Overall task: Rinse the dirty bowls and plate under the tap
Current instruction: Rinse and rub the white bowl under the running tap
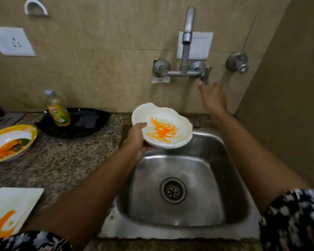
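Note:
My left hand [137, 137] grips the near-left rim of a white wavy-edged bowl [161, 124] smeared with orange sauce, holding it over the back-left corner of the steel sink [234, 160]. My right hand [213, 97] is raised with fingers spread, just below the tap's right lever handle [206, 75]. The tap spout [188, 33] rises on the wall above; no water is visibly running. A yellow-rimmed bowl [9, 142] with orange and dark residue sits on the counter at left. A white square plate [11, 209] with orange sauce lies at the near left.
A yellow dish-soap bottle [58, 111] stands in a black tray [91, 122] holding a dark scrub pad against the back wall. The speckled granite counter [71, 160] runs left of the sink. A second wall valve [237, 62] sits right of the tap. The side wall closes the right.

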